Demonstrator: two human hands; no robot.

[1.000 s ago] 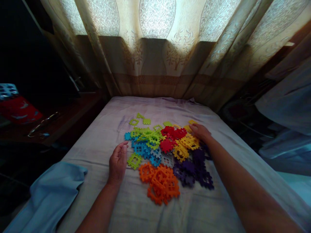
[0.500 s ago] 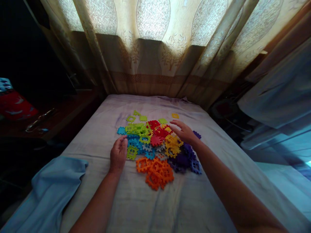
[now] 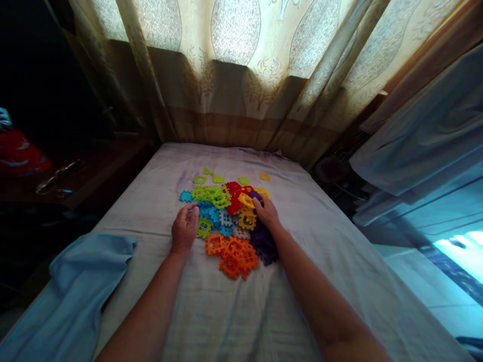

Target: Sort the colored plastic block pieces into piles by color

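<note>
Farther left than a moment ago, our right hand (image 3: 266, 211) meets a dark purple plastic piece (image 3: 254, 194) now mingled with yellow toothed plastic pieces (image 3: 247, 219) on the pale sheet (image 3: 211, 311), whether gripped we cannot tell, our left hand (image 3: 185, 229) loosely parted beside blue toothed plastic pieces (image 3: 208, 214).

Left arm (image 3: 151, 301) and right arm (image 3: 313, 291) are both bare, reaching over the bed (image 3: 222, 322) toward its far edge and angling inward. Left hand (image 3: 184, 229)'s kinda on its side, fingers loosely bent. Right hand (image 3: 267, 213)'s slightly nearer that edge, fingers curled inward.
</note>
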